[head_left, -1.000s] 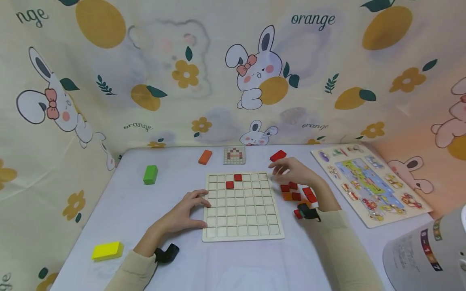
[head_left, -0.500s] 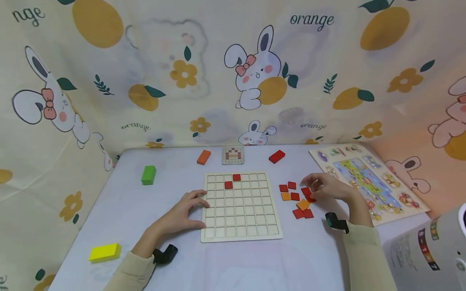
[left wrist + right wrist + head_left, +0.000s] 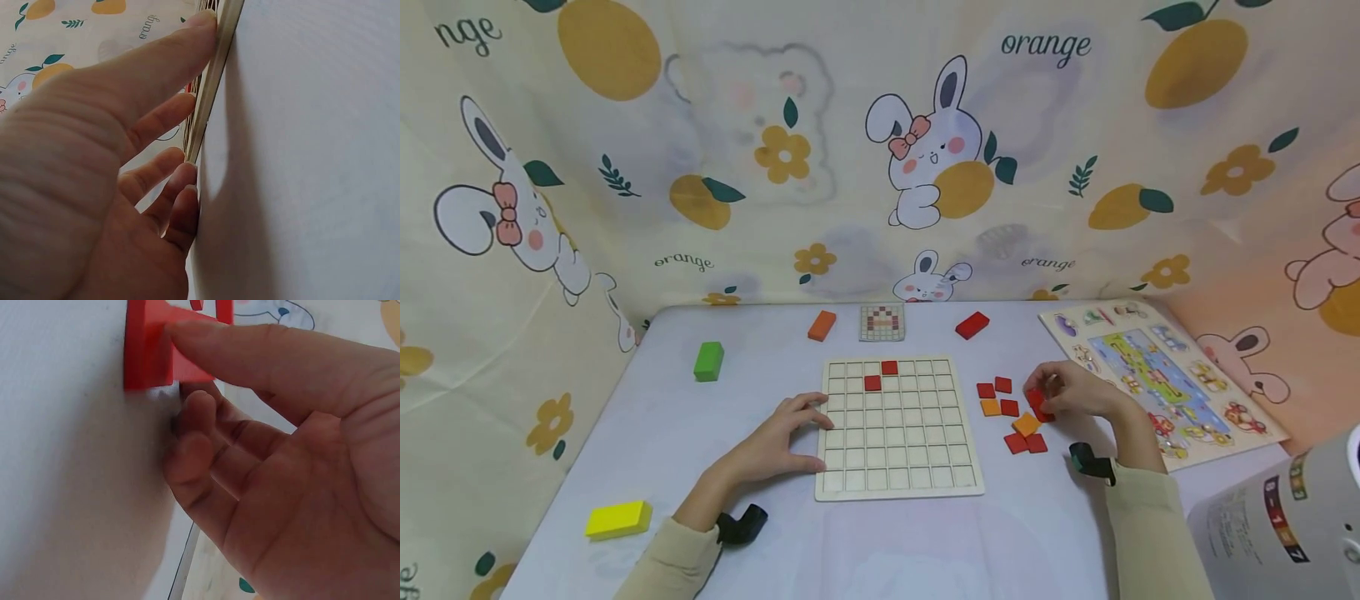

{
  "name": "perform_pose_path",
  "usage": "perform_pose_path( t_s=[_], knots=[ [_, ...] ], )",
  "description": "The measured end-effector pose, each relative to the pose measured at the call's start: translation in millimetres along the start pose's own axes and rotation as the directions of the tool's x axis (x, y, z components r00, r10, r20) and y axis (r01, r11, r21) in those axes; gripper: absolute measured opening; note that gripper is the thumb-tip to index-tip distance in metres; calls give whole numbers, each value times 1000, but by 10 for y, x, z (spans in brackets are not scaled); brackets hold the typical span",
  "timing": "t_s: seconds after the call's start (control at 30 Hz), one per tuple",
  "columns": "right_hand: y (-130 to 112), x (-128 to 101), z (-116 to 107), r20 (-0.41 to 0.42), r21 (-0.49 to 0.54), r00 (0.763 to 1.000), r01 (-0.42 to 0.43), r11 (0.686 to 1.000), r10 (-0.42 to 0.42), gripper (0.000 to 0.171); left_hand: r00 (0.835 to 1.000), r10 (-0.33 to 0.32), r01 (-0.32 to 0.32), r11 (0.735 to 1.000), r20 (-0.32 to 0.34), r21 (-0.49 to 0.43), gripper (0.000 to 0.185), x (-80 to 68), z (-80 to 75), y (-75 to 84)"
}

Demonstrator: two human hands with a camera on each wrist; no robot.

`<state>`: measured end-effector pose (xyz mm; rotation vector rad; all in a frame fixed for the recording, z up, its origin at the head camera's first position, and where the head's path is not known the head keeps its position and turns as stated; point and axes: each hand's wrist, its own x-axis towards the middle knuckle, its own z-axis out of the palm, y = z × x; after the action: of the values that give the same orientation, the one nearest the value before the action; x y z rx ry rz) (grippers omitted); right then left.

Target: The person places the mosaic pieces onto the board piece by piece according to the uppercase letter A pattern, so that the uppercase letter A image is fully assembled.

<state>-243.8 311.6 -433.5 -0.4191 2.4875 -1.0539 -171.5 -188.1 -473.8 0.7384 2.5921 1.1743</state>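
**Right hand pinching a red tile beside the grid board**

Right hand [image 3: 1071, 392] is sitting on the white table [image 3: 760, 367], to the right of the wooden grid board [image 3: 898, 446]. Thumb and curled fingers [image 3: 206, 362] are pinching a red square tile [image 3: 1037, 403]; the right wrist view is showing the tile tipped up on edge against the table. Just left of the hand, a loose cluster of tiles [image 3: 1009, 415] is lying flat, red with two orange, between hand and board.

Left hand [image 3: 778, 442] is resting at the board's left edge, fingers nearly straight and spread, tips pressing against the rim [image 3: 209, 94]; it is gripping nothing.

Two red tiles [image 3: 881, 374] are sitting in cells near the board's top rows, diagonal to each other.

Further off: pattern card [image 3: 882, 322] beyond the board, with an orange block [image 3: 822, 325] to its left and a red block [image 3: 972, 324] to its right; green block [image 3: 708, 361] far left; yellow block [image 3: 618, 518] at the near left edge; picture puzzle board [image 3: 1157, 375] to the right of the right hand.
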Motion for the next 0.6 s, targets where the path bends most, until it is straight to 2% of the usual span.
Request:
perform_pose_path(
  t_s=[0.27, 0.47, 0.6],
  knots=[
    [-174, 107, -1, -22, 56, 998, 52, 997, -51, 21, 1000, 6, -6, 1000, 2, 12, 46, -4, -8, 9],
    [-496, 416, 147, -27, 67, 988, 154, 986, -153, 21, 1000, 10, -10, 1000, -2, 27, 46, -10, -10, 34],
    [-723, 651, 320, -1, 82, 985, 172, 982, -172, 17, 1000, 8, -8, 1000, -2, 27, 46, -9, -12, 40]
  ],
)
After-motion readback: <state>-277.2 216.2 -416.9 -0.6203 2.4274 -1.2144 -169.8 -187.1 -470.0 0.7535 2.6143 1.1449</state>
